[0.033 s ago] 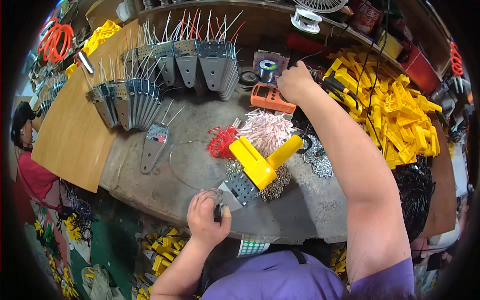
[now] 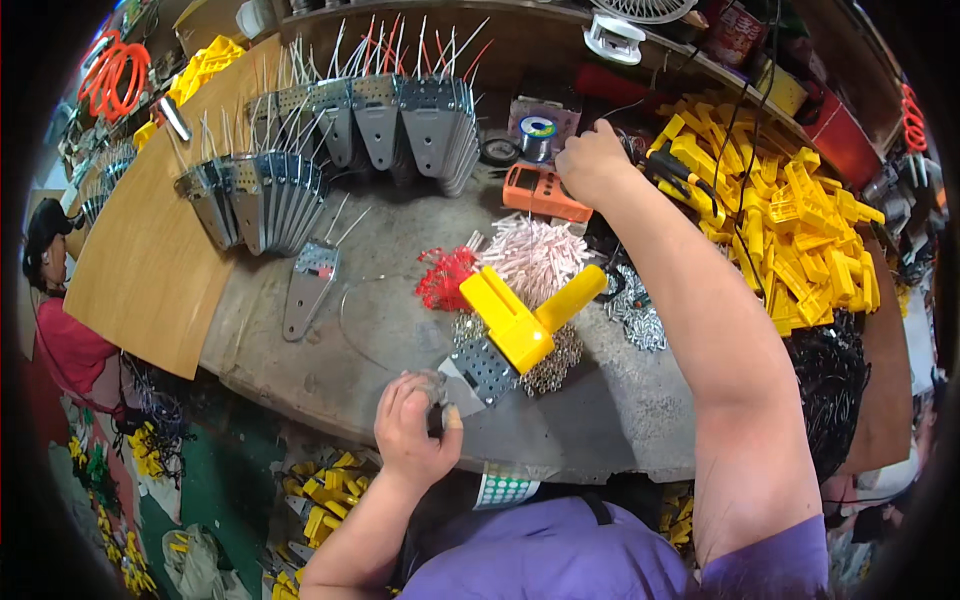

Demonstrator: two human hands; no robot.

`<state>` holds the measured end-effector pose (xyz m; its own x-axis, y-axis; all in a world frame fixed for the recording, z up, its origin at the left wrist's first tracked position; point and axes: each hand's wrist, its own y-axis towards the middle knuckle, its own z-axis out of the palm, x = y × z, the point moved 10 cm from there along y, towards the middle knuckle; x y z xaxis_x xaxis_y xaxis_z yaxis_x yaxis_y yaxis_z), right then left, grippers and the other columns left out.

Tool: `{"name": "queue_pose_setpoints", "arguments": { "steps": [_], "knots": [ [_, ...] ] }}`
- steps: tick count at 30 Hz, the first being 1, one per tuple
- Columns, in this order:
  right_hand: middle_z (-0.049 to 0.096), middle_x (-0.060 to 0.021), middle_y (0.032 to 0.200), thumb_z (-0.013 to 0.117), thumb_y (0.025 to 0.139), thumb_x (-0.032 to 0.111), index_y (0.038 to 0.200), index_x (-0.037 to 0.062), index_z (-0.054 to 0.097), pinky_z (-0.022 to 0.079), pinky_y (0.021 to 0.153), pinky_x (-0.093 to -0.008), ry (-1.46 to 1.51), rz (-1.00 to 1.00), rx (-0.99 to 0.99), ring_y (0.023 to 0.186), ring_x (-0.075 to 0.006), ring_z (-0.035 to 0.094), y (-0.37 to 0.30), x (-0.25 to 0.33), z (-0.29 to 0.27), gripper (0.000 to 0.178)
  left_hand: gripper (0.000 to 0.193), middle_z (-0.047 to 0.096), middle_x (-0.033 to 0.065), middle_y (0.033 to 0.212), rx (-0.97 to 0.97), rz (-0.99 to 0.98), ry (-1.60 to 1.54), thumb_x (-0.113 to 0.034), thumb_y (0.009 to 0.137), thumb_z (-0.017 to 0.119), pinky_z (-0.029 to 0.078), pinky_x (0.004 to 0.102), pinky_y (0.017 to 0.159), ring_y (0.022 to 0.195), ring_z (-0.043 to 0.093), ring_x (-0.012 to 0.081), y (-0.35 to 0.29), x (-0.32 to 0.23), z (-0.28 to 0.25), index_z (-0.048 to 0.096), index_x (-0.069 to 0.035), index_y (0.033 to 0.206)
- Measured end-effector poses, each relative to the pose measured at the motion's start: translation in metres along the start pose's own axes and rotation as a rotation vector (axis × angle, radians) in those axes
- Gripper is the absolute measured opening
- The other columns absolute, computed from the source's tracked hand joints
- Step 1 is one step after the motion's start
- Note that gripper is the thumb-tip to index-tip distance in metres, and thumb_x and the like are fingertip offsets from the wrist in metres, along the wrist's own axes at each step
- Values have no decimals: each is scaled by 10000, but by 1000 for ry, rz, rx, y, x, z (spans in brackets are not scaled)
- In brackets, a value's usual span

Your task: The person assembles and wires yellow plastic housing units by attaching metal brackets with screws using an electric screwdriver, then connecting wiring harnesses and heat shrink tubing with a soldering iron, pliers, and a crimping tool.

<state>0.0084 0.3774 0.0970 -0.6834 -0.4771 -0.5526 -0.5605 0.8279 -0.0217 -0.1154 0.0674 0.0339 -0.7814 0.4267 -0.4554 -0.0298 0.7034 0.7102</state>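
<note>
My left hand [image 2: 412, 430] is curled at the table's front edge, its fingers and thumb closed round the narrow end of a grey metal plate [image 2: 480, 372] with drilled holes. The plate's other end sits in a yellow plastic housing with a handle [image 2: 520, 325], tilted above small loose parts. Coverings show on some fingertips. At the back of the table my right hand [image 2: 595, 165] is bent over the right end of an orange handheld meter [image 2: 545, 192]; its fingertips are hidden. A spool of solder wire [image 2: 537, 138] stands just behind the meter.
White tubes [image 2: 535, 255], red small parts [image 2: 447, 278], rings [image 2: 552, 372] and screws [image 2: 640, 315] lie in heaps. Yellow housings [image 2: 790, 230] pile up at right. Tapered metal plates with wires [image 2: 430, 130] stand at back left; one lone plate [image 2: 312, 285] lies nearer. A person [image 2: 70, 330] is at far left.
The view has shifted very slightly. Both hands and the yellow-handled plate stay practically where they were.
</note>
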Motion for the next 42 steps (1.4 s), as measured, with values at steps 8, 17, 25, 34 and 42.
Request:
{"name": "queue_pose_setpoints", "arguments": {
  "steps": [8, 17, 25, 34, 42],
  "knots": [
    [583, -139, 1011, 644, 777, 101, 1050, 65, 603, 406, 927, -436, 714, -233, -776, 1025, -310, 551, -130, 55, -82, 278, 311, 533, 116, 924, 19, 242, -107, -67, 622, 723, 453, 416, 657, 794, 552, 295, -53, -47, -29, 554, -116, 878],
    [567, -125, 978, 649, 787, 58, 1110, 67, 523, 429, 835, -430, 1516, -664, -12, 960, -330, 551, -297, 199, -29, 347, 796, 557, 135, 1033, 337, -653, -913, -47, 777, 742, 505, 353, 843, 945, 616, 214, -168, -28, 21, 215, -75, 1373],
    [557, -140, 959, 645, 735, 49, 1151, 1, 500, 446, 798, -422, 1446, -694, -289, 908, -316, 553, -308, 218, -50, 443, 700, 526, 176, 1026, 154, -558, -819, 123, 743, 653, 524, 335, 789, 915, 608, 215, -153, -39, -8, 221, -76, 1257],
    [559, -134, 922, 618, 763, 33, 1144, -12, 502, 453, 768, -399, 1414, -761, -341, 856, -301, 554, -314, 228, -57, 401, 618, 520, 164, 1041, 155, -497, -717, 134, 766, 629, 534, 355, 791, 913, 603, 210, -153, -41, -14, 246, -48, 1215],
    [569, -84, 872, 647, 770, -36, 1183, 50, 489, 484, 770, -355, 1709, -438, -293, 826, -241, 588, -262, 144, -46, 451, 649, 504, 175, 1035, 144, -438, -598, -32, 729, 712, 487, 366, 775, 932, 555, 257, -115, -16, -29, 309, -29, 1237]
  ]
}}
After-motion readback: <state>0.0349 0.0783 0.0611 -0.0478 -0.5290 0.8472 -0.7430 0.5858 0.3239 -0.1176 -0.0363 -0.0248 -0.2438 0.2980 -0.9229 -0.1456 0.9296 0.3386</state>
